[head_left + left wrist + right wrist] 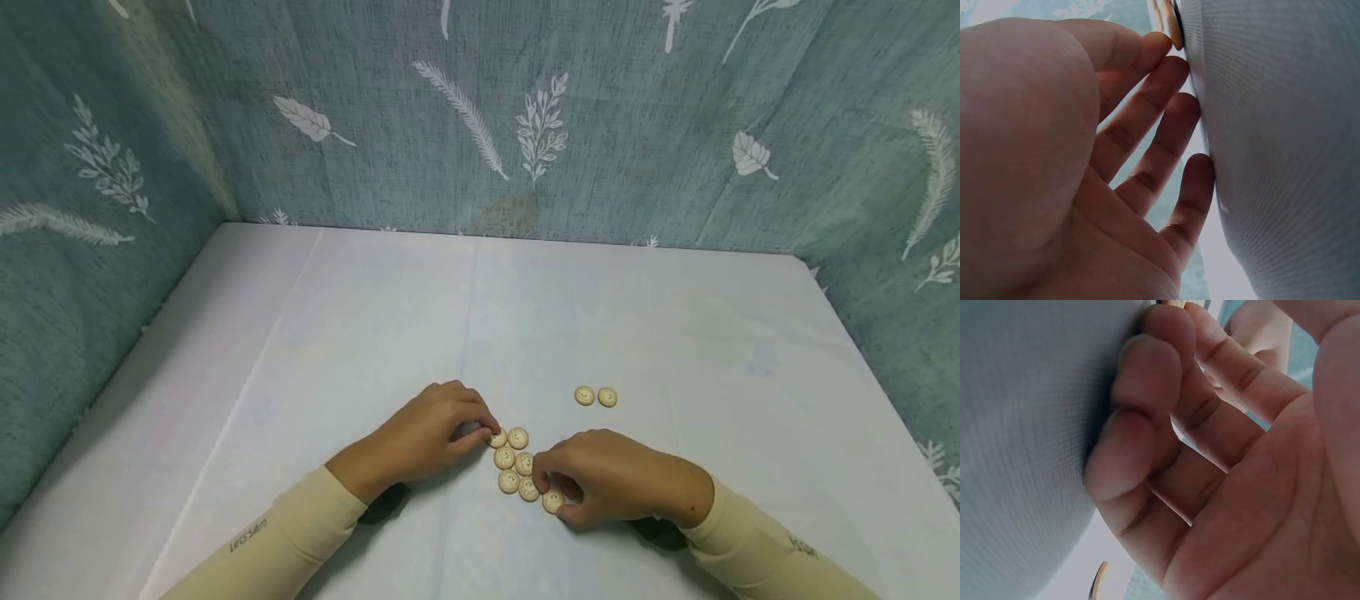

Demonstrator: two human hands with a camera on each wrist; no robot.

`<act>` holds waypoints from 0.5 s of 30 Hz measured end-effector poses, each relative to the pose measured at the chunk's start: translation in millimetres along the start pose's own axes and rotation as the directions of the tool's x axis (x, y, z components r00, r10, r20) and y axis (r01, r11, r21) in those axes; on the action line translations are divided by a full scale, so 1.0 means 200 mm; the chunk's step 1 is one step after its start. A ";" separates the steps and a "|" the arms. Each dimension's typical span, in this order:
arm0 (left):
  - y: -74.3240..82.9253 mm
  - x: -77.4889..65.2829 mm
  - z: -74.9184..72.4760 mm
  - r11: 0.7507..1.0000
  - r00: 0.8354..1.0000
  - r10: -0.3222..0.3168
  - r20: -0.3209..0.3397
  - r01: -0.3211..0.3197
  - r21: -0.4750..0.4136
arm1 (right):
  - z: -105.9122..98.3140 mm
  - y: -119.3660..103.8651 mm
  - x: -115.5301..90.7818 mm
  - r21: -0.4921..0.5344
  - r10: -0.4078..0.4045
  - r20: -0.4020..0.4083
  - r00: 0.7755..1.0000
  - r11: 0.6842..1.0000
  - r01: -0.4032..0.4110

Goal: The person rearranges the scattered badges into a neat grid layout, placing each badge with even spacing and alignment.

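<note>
Several small round wooden discs, each with dark markings like a simple face, lie grouped on the white table between the hands. My left hand [442,429] has thumb and index fingertips at the edge of the upper left disc [498,438], pinching it; its other fingers spread against the tabletop in the left wrist view. The right hand [600,475] pinches the lower right disc [552,501] between thumb and index finger. Its remaining fingers curl under the palm in the right wrist view. Between the hands sit more discs, including a middle left one [504,457] and a bottom left one [508,481].
Two further discs, one on the left [584,396] and one on the right [607,397], lie side by side beyond the right hand. The white table [360,292] is bordered at the back and sides by green leaf-patterned cloth [405,175].
</note>
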State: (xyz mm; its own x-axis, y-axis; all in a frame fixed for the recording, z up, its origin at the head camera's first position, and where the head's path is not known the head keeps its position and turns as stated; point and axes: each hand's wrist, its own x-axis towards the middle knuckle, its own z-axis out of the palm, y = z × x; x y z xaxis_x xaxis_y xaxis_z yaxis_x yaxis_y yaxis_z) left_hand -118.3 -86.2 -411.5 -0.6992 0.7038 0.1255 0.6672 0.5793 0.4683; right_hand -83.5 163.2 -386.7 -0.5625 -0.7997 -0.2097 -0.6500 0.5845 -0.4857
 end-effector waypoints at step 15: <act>-0.01 -0.01 0.02 1.000 1.000 0.016 -0.017 -0.017 -0.015 | 0.02 0.01 0.00 -0.023 -0.013 -0.022 1.000 1.000 0.012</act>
State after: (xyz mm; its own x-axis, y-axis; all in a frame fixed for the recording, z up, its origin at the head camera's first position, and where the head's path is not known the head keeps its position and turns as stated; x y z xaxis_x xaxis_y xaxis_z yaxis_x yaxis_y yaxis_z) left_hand -117.7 -86.3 -415.8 -0.6926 0.7059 0.1484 0.6748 0.5614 0.4791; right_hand -83.0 163.9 -391.7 -0.5651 -0.8040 -0.1850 -0.6684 0.5775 -0.4688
